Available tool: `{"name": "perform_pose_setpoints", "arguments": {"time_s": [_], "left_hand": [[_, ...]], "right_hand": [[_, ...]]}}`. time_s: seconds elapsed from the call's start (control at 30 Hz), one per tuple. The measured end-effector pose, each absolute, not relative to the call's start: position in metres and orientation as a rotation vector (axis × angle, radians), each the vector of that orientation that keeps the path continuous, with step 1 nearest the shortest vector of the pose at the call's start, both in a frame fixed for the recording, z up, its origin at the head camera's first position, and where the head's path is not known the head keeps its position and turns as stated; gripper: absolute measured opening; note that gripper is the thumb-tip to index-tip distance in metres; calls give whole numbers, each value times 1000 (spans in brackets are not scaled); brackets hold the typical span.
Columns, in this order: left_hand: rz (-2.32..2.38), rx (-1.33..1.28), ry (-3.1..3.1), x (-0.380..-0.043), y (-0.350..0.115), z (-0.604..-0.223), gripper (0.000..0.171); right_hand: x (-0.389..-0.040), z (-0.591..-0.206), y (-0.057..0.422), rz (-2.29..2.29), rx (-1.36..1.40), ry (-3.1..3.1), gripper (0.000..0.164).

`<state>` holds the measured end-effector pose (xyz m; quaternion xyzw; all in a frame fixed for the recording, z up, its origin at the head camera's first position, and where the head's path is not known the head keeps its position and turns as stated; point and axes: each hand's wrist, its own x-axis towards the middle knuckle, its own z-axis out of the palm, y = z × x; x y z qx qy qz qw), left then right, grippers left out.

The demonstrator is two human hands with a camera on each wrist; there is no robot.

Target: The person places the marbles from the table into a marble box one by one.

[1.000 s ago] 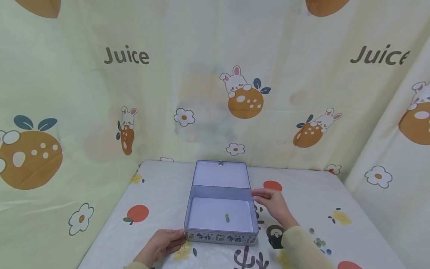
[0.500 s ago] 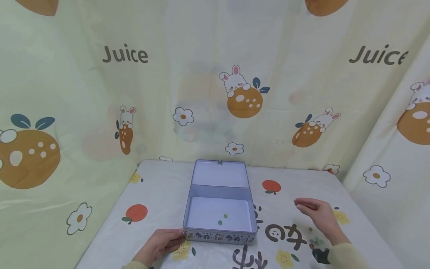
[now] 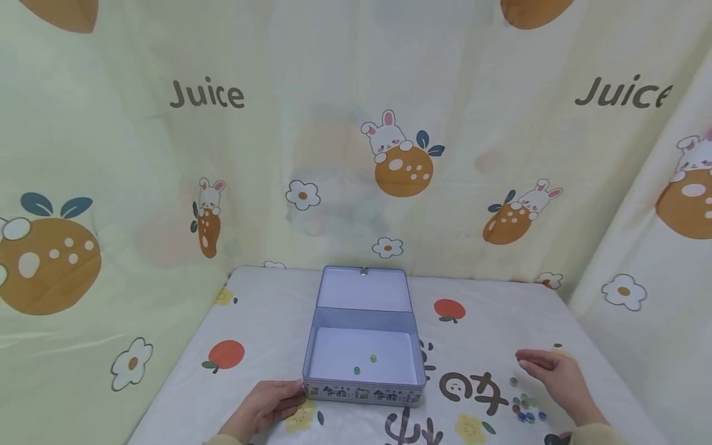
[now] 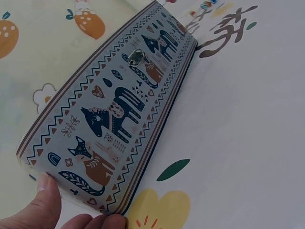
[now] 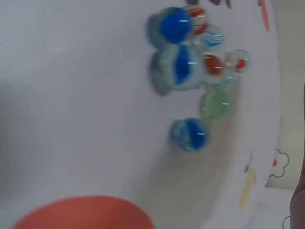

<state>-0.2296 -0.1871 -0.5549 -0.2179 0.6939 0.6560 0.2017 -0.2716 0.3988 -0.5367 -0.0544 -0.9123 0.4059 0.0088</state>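
Observation:
A patterned tin box (image 3: 364,394) stands on the table with its lid (image 3: 364,289) raised at the back. Two green marbles (image 3: 357,370) lie inside it, apart. My left hand (image 3: 266,405) holds the box's left front corner; in the left wrist view, the thumb (image 4: 45,198) is near the end's top and fingertips are near its bottom. To the right, my right hand (image 3: 559,377) hovers beside loose marbles (image 3: 524,408), fingers extended close together and nothing visible in them. The right wrist view shows blue, red and green glass marbles (image 5: 190,135), with only a sliver of hand at the right edge.
The table cover (image 3: 267,315) is white with printed fruit, flowers and dark lettering. One marble (image 3: 513,382) lies a little behind the loose group. Patterned curtains (image 3: 267,136) hang behind and at both sides of the table.
My right hand has moved from the box's right side to the loose marbles. Inside the box, one green marble has rolled left, away from the other. The left hand has stayed put.

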Motion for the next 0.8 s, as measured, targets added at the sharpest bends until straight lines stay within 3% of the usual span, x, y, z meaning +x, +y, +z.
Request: {"name": "perform_pose_setpoints", "arguments": {"time_s": [0.33,0.8], "left_hand": [[1835,-613,1945,-229,-186,-556,42],[1827,-613,1946,-231,-187,-557,39]], "right_hand": [[-276,-567,388,1180,-342,-2976,32],[-278,-570,382,1006,-296,-3015,26]]}}
